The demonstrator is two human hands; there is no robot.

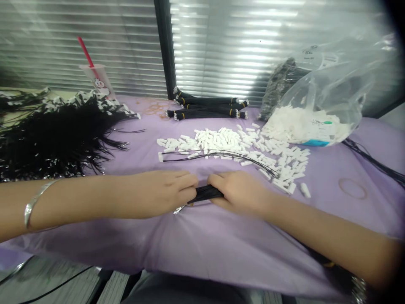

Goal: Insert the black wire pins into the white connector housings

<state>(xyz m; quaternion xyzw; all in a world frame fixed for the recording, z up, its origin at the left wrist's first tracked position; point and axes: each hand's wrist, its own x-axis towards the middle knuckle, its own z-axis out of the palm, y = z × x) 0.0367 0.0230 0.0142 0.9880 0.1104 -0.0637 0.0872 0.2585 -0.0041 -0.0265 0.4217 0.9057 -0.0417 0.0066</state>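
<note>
Between my hands, over the near part of the table, is a bundle of black wires (207, 193) with silvery terminals at its left end. My left hand (179, 192) is closed around the bundle near that end, where a bit of yellow band shows. Closed on the same bundle farther right is my right hand (236, 190), with its fingertips partly hidden. Just beyond my hands lies a wire harness (202, 155) with a white connector at its left end. It rests along a spread pile of small white connector housings (221, 141).
Several banded wire bundles (207, 108) lie at the back. A heap of black wires (60, 131) with white connectors covers the left, near a cup (98, 80) with a red straw. A clear bag (319, 118) of white parts stands back right; a rubber band (352, 188) lies in front.
</note>
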